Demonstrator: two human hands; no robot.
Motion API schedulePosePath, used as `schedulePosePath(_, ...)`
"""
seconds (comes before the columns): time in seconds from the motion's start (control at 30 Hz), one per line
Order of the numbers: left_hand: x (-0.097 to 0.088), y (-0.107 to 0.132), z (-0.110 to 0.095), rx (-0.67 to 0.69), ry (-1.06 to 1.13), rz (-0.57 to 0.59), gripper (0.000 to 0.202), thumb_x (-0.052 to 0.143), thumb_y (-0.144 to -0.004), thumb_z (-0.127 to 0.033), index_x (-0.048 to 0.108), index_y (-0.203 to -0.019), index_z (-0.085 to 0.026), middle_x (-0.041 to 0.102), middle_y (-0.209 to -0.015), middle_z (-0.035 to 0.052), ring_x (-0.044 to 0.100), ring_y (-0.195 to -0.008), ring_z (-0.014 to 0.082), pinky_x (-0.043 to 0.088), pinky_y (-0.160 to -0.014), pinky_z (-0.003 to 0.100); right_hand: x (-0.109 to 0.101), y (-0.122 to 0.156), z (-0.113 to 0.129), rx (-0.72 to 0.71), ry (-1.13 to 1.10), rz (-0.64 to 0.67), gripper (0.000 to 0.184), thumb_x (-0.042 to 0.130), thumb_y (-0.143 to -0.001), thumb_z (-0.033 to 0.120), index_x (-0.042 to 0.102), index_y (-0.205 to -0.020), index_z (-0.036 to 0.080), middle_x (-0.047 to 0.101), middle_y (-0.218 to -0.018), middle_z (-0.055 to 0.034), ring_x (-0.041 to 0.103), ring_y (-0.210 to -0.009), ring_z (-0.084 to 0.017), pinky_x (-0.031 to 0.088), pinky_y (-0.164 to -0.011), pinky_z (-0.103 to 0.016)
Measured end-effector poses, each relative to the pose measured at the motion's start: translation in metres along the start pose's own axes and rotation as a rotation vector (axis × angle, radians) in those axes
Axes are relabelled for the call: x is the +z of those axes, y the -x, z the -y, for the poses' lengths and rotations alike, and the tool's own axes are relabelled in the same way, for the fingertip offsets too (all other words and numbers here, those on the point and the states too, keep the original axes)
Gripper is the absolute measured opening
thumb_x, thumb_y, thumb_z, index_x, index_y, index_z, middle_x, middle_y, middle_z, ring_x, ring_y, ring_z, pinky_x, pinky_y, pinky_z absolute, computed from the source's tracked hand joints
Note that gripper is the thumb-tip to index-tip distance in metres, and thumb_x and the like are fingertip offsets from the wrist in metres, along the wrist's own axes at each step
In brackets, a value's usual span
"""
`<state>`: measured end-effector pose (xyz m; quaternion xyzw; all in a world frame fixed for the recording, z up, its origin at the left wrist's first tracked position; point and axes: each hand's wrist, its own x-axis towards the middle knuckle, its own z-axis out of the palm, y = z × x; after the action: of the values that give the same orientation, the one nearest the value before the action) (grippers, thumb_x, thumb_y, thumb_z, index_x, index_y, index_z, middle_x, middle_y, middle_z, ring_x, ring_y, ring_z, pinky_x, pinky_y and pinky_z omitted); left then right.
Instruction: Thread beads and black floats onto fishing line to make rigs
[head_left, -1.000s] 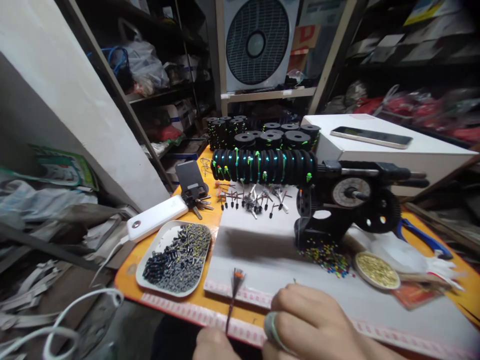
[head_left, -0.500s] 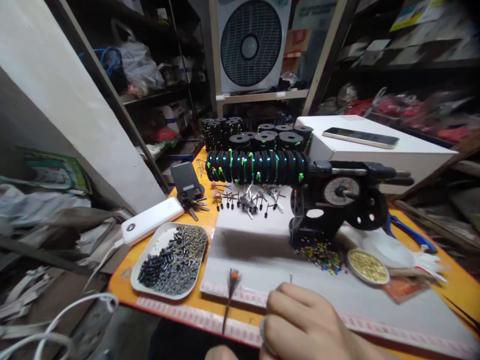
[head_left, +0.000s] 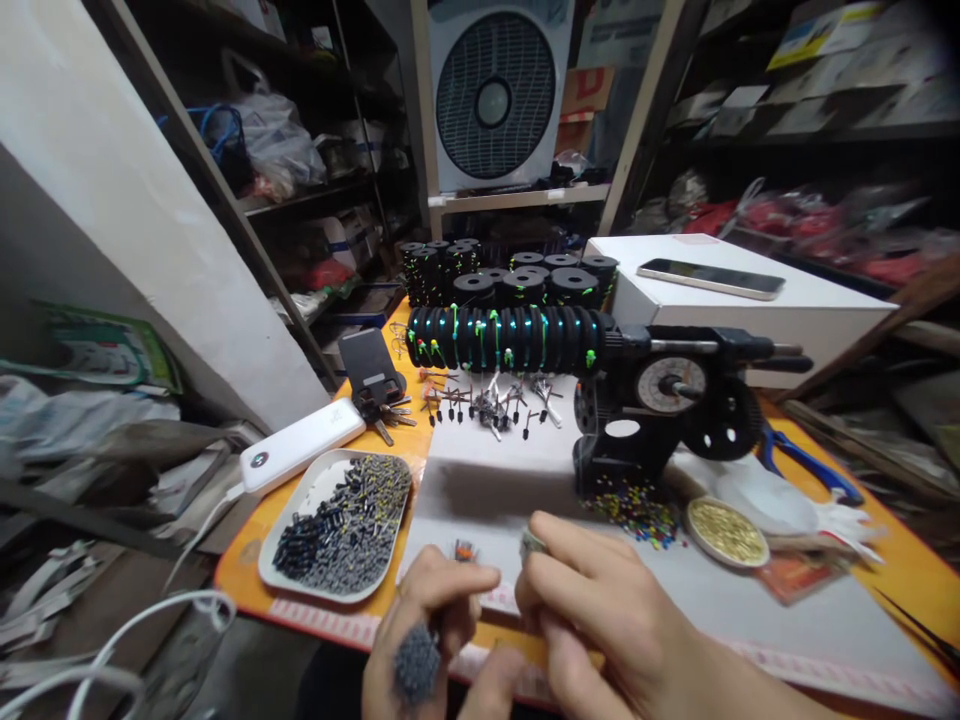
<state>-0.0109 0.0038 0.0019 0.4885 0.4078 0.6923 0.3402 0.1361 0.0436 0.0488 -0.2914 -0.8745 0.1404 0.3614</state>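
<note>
My left hand (head_left: 431, 625) is at the front edge of the table with curled fingers, its index finger reaching toward the right hand. A dark grey fuzzy patch (head_left: 416, 665) sits on it. My right hand (head_left: 600, 610) is closed beside it, fingers pressed together. A small greenish-grey piece (head_left: 532, 543) shows at its index finger. Whatever either hand pinches is hidden or too small to name. Just behind the left fingers shows the orange tip (head_left: 465, 550) of a thin-fibred bundle. A black rotary holder (head_left: 660, 390) carries a row of black foam discs (head_left: 502, 338) wound with green line.
On the left stand a tray (head_left: 274, 575) of small grey and black parts and a white power bank (head_left: 304, 445). Colourful beads (head_left: 637, 510), a dish of gold beads (head_left: 727, 530) and blue-handled pliers (head_left: 814, 465) lie right. A phone (head_left: 712, 278) rests on a white box (head_left: 750, 315).
My left hand has come up into view from the bottom edge and covers most of the fibre bundle. My right hand has shifted slightly and turned, showing the greenish-grey piece higher up.
</note>
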Motion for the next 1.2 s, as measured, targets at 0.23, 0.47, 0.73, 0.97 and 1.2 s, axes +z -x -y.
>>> schedulePosePath(0.23, -0.005, -0.002, 0.001, 0.007, -0.161, -0.004, 0.012, 0.074, -0.085, -0.025, 0.07, -0.073, -0.026, 0.049, -0.064, -0.0036, 0.048, -0.058, 0.013, 0.036, -0.054, 0.024, -0.001, 0.001, 0.0, -0.038, -0.022, -0.012, 0.023, 0.041, -0.084, 0.003, 0.061, -0.083, 0.013, 0.057, -0.074, -0.0046, 0.05, -0.067, -0.015, 0.038, -0.058, -0.027)
schedulePosePath(0.47, -0.017, -0.005, -0.001, -0.282, -0.115, -0.015, 0.02, 0.076, -0.083, -0.037, 0.066, -0.074, -0.023, 0.052, -0.067, -0.0035, 0.045, -0.058, 0.0106, 0.036, -0.054, 0.02, 0.008, 0.003, -0.006, -0.148, 0.084, -0.031, 0.029, 0.045, -0.098, 0.008, 0.072, -0.087, 0.011, 0.05, -0.066, -0.0023, 0.039, -0.058, -0.016, 0.028, -0.05, -0.029)
schedulePosePath(0.73, -0.014, -0.001, 0.0, -0.659, 0.337, 0.072, 0.031, 0.072, -0.086, -0.051, 0.068, -0.088, -0.021, 0.056, -0.069, -0.0006, 0.047, -0.065, 0.0118, 0.042, -0.063, 0.022, 0.003, -0.002, -0.002, 0.095, -0.199, -0.144, 0.015, 0.06, -0.092, 0.012, 0.073, -0.089, 0.017, 0.059, -0.068, -0.0012, 0.052, -0.061, -0.014, 0.039, -0.056, -0.025)
schedulePosePath(0.97, 0.002, 0.007, 0.005, -0.604, 0.375, -0.003, 0.034, 0.071, -0.086, -0.054, 0.067, -0.095, -0.021, 0.057, -0.063, -0.0031, 0.048, -0.052, 0.0088, 0.039, -0.052, 0.02, 0.012, 0.0, -0.013, 0.304, -0.501, -0.186, 0.011, 0.068, -0.093, 0.022, 0.078, -0.089, 0.023, 0.066, -0.075, -0.0009, 0.062, -0.066, -0.013, 0.05, -0.061, -0.025)
schedulePosePath(1.2, 0.008, 0.006, 0.007, -0.457, -0.024, 0.022, 0.029, 0.06, -0.094, -0.05, 0.065, -0.088, -0.023, 0.051, -0.045, -0.005, 0.047, -0.039, 0.0141, 0.046, -0.05, 0.026, 0.008, -0.003, -0.009, 0.264, -0.35, -0.242, 0.012, 0.069, -0.087, 0.016, 0.08, -0.083, 0.021, 0.062, -0.063, -0.0005, 0.059, -0.063, -0.016, 0.046, -0.056, -0.025)
